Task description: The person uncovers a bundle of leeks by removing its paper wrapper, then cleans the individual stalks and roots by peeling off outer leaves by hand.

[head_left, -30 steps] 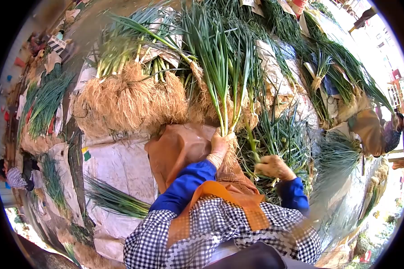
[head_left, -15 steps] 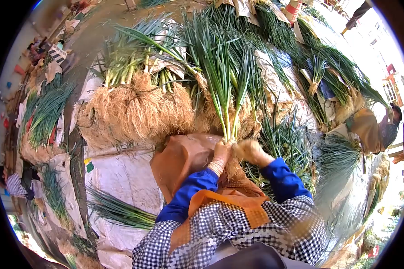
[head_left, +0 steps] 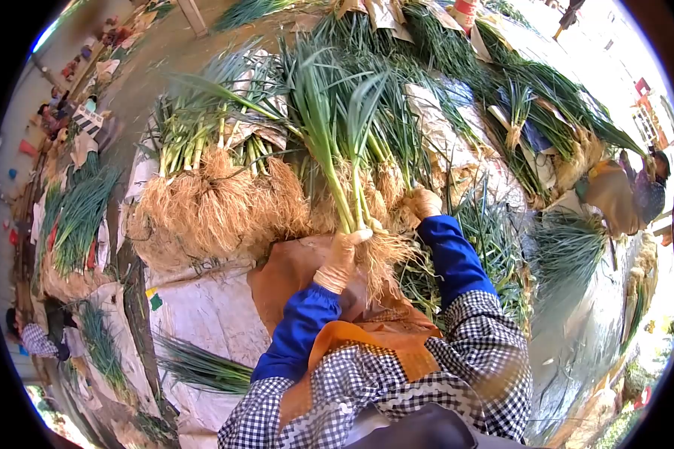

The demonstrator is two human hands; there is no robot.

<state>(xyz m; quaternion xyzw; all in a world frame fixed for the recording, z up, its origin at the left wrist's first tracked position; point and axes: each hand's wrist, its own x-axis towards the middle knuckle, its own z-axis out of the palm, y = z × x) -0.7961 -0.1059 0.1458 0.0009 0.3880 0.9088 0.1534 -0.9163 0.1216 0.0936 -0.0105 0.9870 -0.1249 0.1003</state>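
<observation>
Near the centre, my left hand [head_left: 341, 260] is closed round the lower stems of a few green onions [head_left: 331, 168], just above their tan roots, which hang over the brown apron cloth. The leaves point away from me. My right hand [head_left: 422, 203] reaches forward to the right, at the roots of other onions [head_left: 383, 161]; its fingers look curled, and what they grip is partly hidden. A large row of onions with bushy roots [head_left: 221, 191] lies to the left of the held stems.
A small bundle of leaves [head_left: 202, 364] lies on a white sheet [head_left: 210, 307] at left. Loose green leaves [head_left: 487, 247] are on the right. A co-worker [head_left: 627, 191] is at the far right, another person [head_left: 37, 338] at the far left.
My right hand has gone from beside the left hand forward to the roots at right. The left hand and its onions have shifted slightly left, the stems now tilted left.
</observation>
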